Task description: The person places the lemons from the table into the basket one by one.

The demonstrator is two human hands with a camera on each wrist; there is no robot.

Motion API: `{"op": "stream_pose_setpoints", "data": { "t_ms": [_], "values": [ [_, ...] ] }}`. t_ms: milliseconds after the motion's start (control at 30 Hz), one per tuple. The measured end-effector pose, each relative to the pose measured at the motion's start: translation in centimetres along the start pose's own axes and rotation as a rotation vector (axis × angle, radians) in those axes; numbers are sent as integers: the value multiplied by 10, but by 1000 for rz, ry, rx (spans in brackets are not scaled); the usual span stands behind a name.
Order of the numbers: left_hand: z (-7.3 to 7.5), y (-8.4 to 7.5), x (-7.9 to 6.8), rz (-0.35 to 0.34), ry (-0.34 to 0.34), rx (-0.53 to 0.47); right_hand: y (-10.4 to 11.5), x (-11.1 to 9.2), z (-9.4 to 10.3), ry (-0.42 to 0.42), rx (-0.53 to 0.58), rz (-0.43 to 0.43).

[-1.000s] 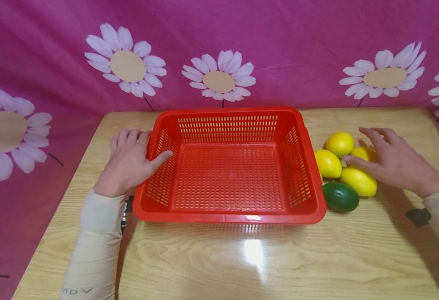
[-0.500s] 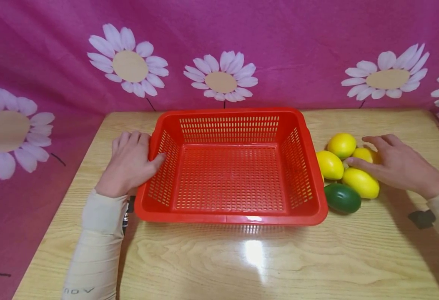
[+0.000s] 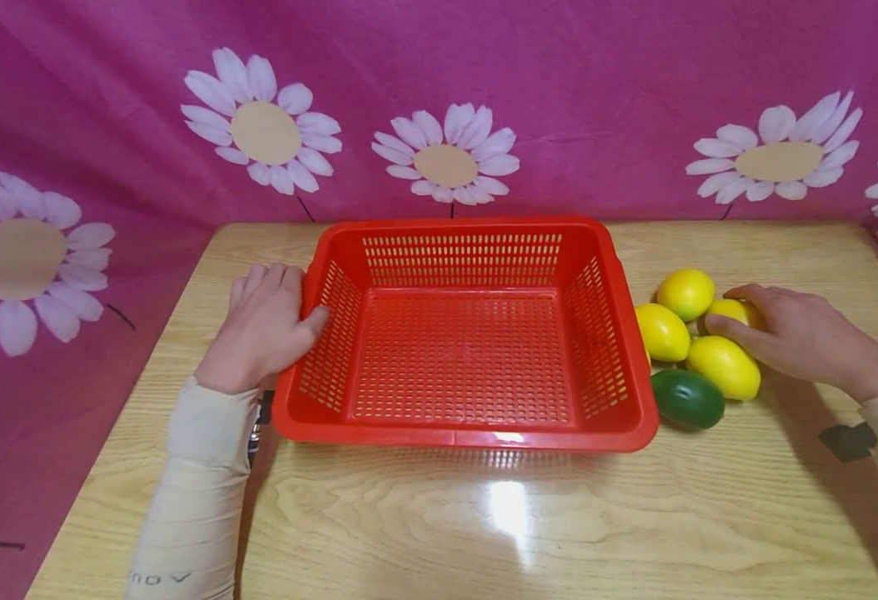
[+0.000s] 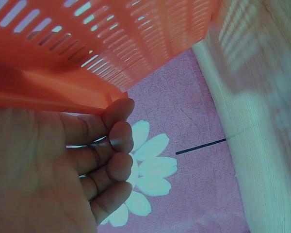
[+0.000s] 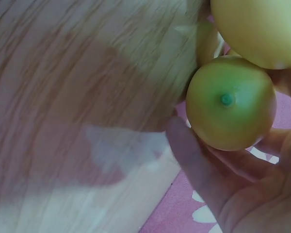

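My left hand [image 3: 262,329] grips the left rim of a red plastic basket [image 3: 463,437], thumb over the inner side and fingers outside. In the left wrist view, the curled fingertips [image 4: 121,138] show just under the rim of the basket [image 4: 53,92]. To the right of the basket, my right hand [image 3: 806,333] holds a yellow lemon [image 3: 736,313], partly hidden by the thumb. The right wrist view shows fingers round this lemon [image 5: 230,104], its end tinged green. Other lemons [image 3: 724,367] lie close against it, with a dark green oval fruit [image 3: 688,399] in front.
Basket and fruit stand on a wood-grain table [image 3: 378,525]. Another lemon [image 3: 662,332] sits close beside the basket's right wall, and one more [image 3: 686,293] lies behind it. At the back hangs a magenta cloth [image 3: 596,108] printed with white daisies.
My right hand has come down onto the rear right lemon, thumb and fingers closing round it. My left hand keeps the rim, its thumb drawn in closer. The view has shifted slightly.
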State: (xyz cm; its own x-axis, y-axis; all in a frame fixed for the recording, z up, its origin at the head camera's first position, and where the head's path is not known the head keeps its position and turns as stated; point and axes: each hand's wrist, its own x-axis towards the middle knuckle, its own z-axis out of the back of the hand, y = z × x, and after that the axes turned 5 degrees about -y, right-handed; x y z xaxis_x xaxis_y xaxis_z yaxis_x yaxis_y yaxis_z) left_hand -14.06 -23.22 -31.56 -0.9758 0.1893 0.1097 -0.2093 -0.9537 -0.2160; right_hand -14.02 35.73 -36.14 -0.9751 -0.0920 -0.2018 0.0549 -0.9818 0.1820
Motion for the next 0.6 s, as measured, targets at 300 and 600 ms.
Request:
{"op": "stream_pose_setpoints", "data": {
  "t_ms": [300, 600],
  "values": [
    [0, 0, -1, -4, -2, -5, 3, 0, 4, -10, 4, -7],
    [0, 1, -1, 5, -5, -1, 3, -2, 6, -46, -34, 4]
  ]
}}
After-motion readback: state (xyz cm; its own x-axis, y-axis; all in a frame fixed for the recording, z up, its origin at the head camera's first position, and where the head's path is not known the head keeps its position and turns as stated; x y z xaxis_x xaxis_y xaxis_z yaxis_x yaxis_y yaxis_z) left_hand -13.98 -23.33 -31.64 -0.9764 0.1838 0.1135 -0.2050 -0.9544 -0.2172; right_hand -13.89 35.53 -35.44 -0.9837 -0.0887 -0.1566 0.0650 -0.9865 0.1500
